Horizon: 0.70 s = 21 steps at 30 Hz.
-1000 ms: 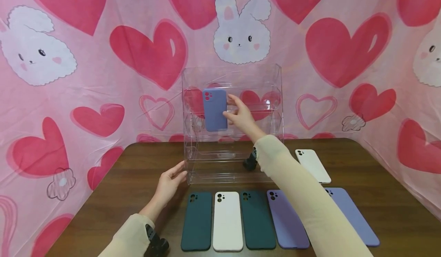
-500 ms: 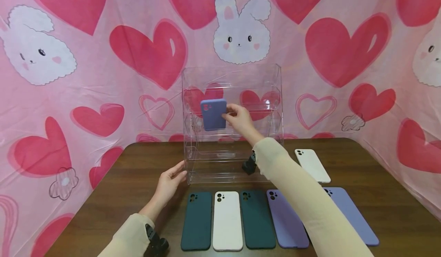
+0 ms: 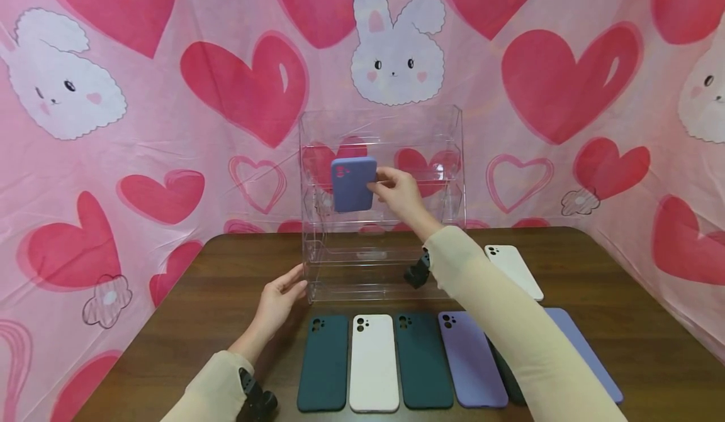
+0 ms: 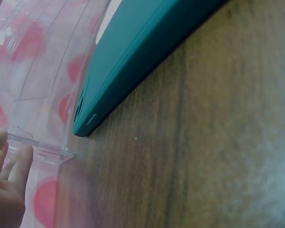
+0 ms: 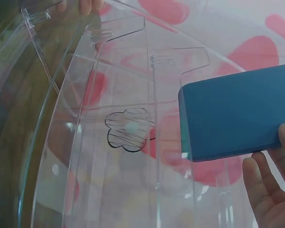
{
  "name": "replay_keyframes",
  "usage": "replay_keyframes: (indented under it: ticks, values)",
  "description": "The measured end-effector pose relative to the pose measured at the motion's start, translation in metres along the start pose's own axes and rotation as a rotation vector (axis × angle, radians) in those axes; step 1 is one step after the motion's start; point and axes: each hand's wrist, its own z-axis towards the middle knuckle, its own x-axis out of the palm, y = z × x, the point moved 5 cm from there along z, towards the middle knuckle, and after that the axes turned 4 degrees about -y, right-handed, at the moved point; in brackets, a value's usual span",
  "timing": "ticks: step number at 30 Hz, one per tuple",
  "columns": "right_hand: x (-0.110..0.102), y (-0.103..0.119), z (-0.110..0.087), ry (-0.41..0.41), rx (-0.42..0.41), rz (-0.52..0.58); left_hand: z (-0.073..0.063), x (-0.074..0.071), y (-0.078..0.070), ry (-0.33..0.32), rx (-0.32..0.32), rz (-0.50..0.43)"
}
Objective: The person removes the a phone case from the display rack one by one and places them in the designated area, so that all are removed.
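Observation:
My right hand [image 3: 402, 192] pinches a periwinkle-blue phone case [image 3: 352, 189] by its right edge, between thumb and fingers. The case is upright in front of the middle tiers of a clear, tiered acrylic display rack [image 3: 385, 293]. In the right wrist view the case [image 5: 237, 114] looks darker blue, and its lower end overlaps a clear tier lip. Low on the rack's left side, my left hand [image 3: 276, 299] touches the side panel with its fingertips. The left wrist view has these fingers [image 4: 21, 166] at the panel's lower edge, close to a green phone case [image 4: 128, 61].
Along the table's front lie a dark green case [image 3: 323, 362], a white case [image 3: 374, 362], another green case [image 3: 425, 362] and a purple case [image 3: 474, 359]. A blue case [image 3: 583, 349] is partly under my right sleeve. Another white case [image 3: 514, 271] lies right of the rack.
The periwinkle case has tilted, so it looks shorter, and its top edge has come down. It then rose slightly and shifted right with my right hand. My left hand stays put.

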Motion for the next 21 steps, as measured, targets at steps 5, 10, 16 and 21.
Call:
replay_keyframes:
  ticks: [5, 10, 16, 21]
  values:
    - [-0.008, 0.007, -0.004, 0.002, -0.024, 0.018, 0.0, 0.0, 0.0, -0.004, 0.003, -0.001]
    - [-0.015, 0.013, -0.008, 0.007, -0.043, 0.051, 0.0, 0.0, 0.0, -0.005, 0.008, 0.005]
    - [-0.027, 0.018, -0.012, -0.014, -0.071, 0.059, 0.0, 0.0, -0.001, -0.006, 0.005, 0.01]
    - [-0.039, 0.023, -0.017, -0.027, -0.084, 0.078, 0.0, 0.0, 0.0, -0.004, 0.008, 0.016]
